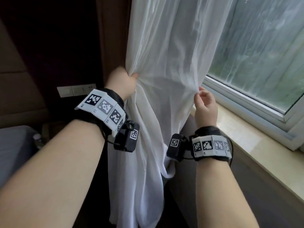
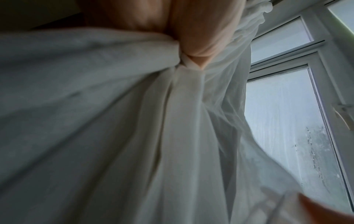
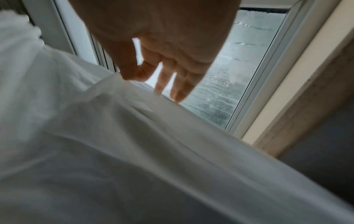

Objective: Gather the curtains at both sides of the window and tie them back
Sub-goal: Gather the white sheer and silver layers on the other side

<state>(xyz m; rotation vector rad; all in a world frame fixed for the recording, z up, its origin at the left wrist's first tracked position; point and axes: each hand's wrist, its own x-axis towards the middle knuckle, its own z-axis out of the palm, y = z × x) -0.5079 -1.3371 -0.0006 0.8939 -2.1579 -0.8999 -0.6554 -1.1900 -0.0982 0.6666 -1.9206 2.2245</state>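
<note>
At centre left of the head view my left hand (image 1: 122, 83) is fisted around a bunched fold of the white sheer curtain (image 1: 172, 46), which hangs down the middle of the frame beside the window (image 1: 263, 55). At centre right, my right hand (image 1: 205, 106) pinches only the curtain's free edge between thumb and forefinger, other fingers loose. Risk: that thin, slippery edge may slide out of so light a pinch, letting the gathered folds spread toward the glass before any tie is applied.
</note>
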